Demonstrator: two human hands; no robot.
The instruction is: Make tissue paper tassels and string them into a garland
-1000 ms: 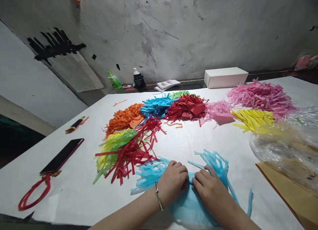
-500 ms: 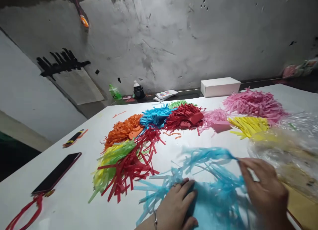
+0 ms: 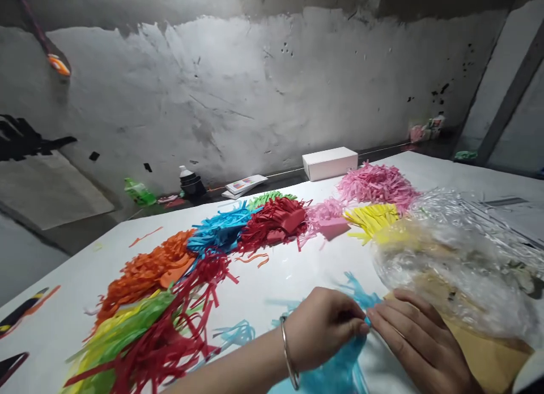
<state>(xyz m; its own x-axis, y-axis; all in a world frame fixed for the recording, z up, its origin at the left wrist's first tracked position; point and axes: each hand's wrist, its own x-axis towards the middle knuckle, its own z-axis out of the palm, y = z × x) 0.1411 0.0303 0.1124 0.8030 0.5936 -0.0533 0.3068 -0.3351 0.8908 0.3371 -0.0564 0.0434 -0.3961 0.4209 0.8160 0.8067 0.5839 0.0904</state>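
A light blue fringed paper piece (image 3: 340,365) lies at the near edge of the white table (image 3: 293,278). My left hand (image 3: 321,326), with a metal bangle on the wrist, pinches the blue paper near its top. My right hand (image 3: 414,340) touches the same spot from the right, fingertips meeting the left hand's. A few blue strips (image 3: 359,289) stick out just beyond my fingers. Red fringe (image 3: 170,331) and green-yellow fringe (image 3: 123,326) lie to the left of my hands.
Piles of cut fringe lie across the table: orange (image 3: 147,269), blue (image 3: 221,229), dark red (image 3: 274,221), pink (image 3: 376,184), yellow (image 3: 372,218). A clear plastic bag (image 3: 459,258) over brown paper (image 3: 488,340) lies at right. A white box (image 3: 329,161) stands by the wall.
My right hand has come back from the right to meet my left hand on the blue paper. The spread blue strips are now gathered under my hands. The view has turned right.
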